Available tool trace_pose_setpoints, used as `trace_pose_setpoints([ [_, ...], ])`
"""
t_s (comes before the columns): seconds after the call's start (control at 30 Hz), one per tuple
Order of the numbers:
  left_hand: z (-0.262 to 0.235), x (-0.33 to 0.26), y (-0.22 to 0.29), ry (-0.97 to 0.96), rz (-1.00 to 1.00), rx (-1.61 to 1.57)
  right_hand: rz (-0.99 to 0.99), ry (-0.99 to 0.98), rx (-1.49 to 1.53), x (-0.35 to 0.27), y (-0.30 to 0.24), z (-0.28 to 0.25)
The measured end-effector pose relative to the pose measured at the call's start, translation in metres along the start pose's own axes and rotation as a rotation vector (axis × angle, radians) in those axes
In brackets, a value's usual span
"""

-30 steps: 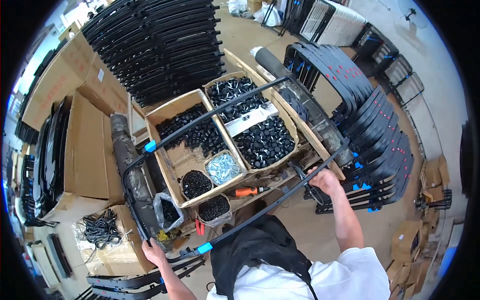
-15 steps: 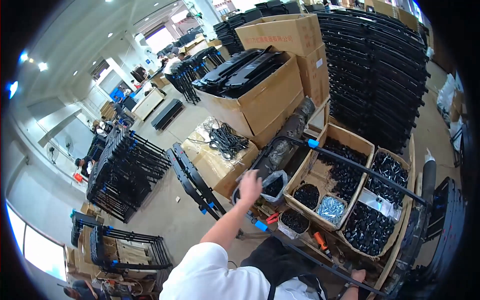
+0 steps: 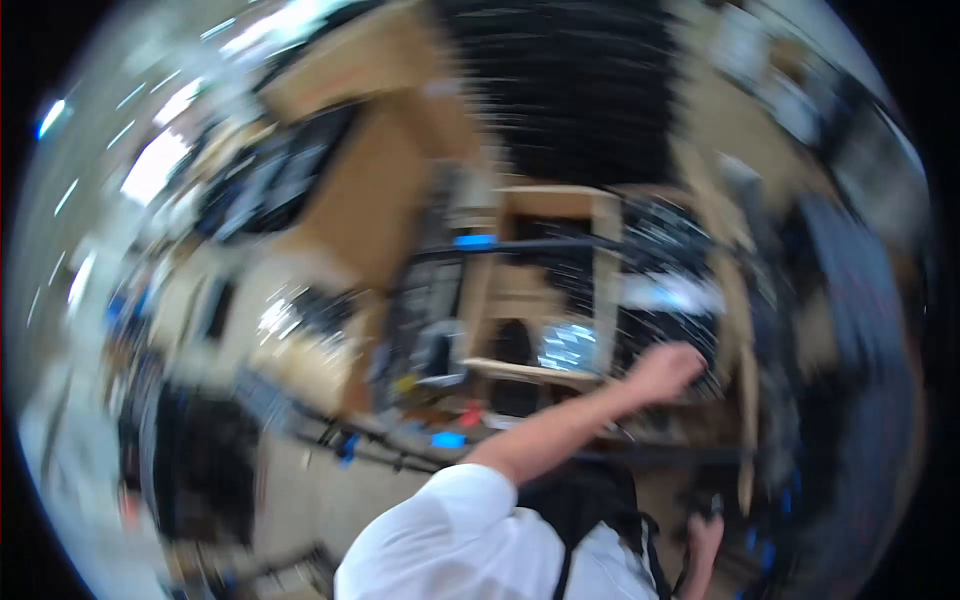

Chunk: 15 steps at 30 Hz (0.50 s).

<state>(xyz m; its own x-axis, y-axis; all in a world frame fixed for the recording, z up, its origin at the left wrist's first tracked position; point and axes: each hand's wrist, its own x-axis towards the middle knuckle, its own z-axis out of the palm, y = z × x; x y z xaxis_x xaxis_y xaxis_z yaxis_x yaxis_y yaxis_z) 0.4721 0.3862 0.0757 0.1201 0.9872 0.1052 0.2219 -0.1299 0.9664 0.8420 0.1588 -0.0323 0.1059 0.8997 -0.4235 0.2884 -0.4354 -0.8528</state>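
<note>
Motion blur smears the whole picture. My left hand [image 3: 668, 374] reaches across to the right, over a bin of small black parts [image 3: 640, 335]. Its fingers look curled together; what they hold, if anything, does not show. Lower down at the right, my right hand [image 3: 705, 532] is closed round something small and dark that I cannot make out. A black tubular frame [image 3: 560, 246] with blue pieces lies across the bins; its near bar passes under my left forearm. Left of the black parts, a cardboard box [image 3: 606, 270] holds more black parts and a small container of silvery pieces [image 3: 568, 347].
Tall stacks of black frames [image 3: 580, 90] rise behind the bins. A large cardboard carton [image 3: 370, 190] with black panels stands at the left, beside a wrapped box with dark cables [image 3: 325, 308]. A wooden edge [image 3: 745, 400] borders the bins on the right.
The view has swung to the right. My left hand has moved from the frame's left end to above the right-hand bin, its fingers now curled. My right hand stays low at the right.
</note>
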Motion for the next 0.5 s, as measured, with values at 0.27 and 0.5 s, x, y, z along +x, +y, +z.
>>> trace_pose_setpoints([
  [0.27, 0.169, 0.085, 0.074, -0.619, -0.017, -0.429, 0.135, 0.153, -0.428, -0.038, -0.261, -0.081],
  [0.5, 0.257, 0.092, 0.114, -0.969, -0.116, -0.677, 0.181, 0.2, -0.534, 0.031, -0.31, -0.119],
])
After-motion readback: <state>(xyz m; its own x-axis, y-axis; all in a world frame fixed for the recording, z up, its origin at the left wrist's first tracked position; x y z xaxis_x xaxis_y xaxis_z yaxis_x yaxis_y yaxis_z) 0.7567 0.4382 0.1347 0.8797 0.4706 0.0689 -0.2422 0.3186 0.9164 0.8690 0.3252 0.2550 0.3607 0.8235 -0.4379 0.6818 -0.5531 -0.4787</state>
